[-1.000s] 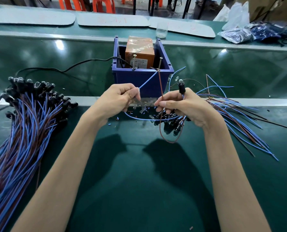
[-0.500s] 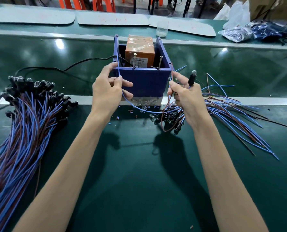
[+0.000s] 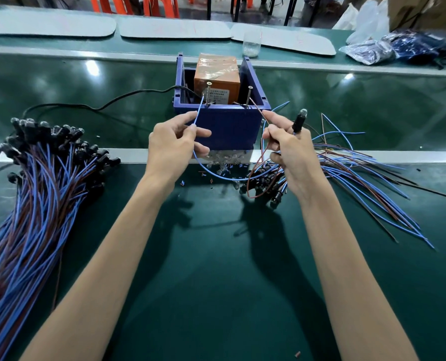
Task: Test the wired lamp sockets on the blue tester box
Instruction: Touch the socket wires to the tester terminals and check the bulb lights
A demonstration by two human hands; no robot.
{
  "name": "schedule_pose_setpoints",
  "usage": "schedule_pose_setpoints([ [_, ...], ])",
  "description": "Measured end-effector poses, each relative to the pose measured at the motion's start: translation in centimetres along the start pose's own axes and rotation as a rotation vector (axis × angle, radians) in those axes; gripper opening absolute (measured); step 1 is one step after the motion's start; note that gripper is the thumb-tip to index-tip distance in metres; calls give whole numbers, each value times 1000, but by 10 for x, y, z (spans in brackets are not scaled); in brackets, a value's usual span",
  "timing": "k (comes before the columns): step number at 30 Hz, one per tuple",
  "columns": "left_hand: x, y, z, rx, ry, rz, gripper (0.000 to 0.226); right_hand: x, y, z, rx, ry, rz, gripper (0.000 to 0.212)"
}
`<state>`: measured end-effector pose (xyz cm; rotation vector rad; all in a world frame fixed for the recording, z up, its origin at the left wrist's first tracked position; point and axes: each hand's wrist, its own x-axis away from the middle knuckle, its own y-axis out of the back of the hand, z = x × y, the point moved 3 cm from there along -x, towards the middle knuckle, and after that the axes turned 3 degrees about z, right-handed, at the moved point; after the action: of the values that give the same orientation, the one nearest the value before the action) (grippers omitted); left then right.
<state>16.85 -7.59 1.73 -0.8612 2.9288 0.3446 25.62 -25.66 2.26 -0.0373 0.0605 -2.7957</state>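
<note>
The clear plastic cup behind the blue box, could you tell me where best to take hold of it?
Grip the clear plastic cup around its side wall, coming from the front over the blue box. It stands upright with its mouth up, and nothing crowds its sides.

1. The tester box (image 3: 227, 126) looks like smooth, matt blue plastic.
2. Two bare metal screws (image 3: 208, 93) stand at its front rim (dull silver, slightly shiny heads).
3. The orange block (image 3: 218, 74) inside is wrapped in glossy, wrinkled clear tape.
4. The table (image 3: 216, 269) is covered in smooth green matting; the far strip reflects the lamps.
5. The wires (image 3: 34, 204) have smooth blue and brown plastic sheathing, with black plastic sockets.
6. The bags (image 3: 367, 48) are thin, crinkled, glossy clear plastic.
</note>
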Motion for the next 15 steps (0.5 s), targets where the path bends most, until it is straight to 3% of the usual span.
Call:
schedule_pose_setpoints([
  [15, 0, 2, -5, 80, 34, 1, 29, 0, 1, 0, -4, 5, 62, 33],
])
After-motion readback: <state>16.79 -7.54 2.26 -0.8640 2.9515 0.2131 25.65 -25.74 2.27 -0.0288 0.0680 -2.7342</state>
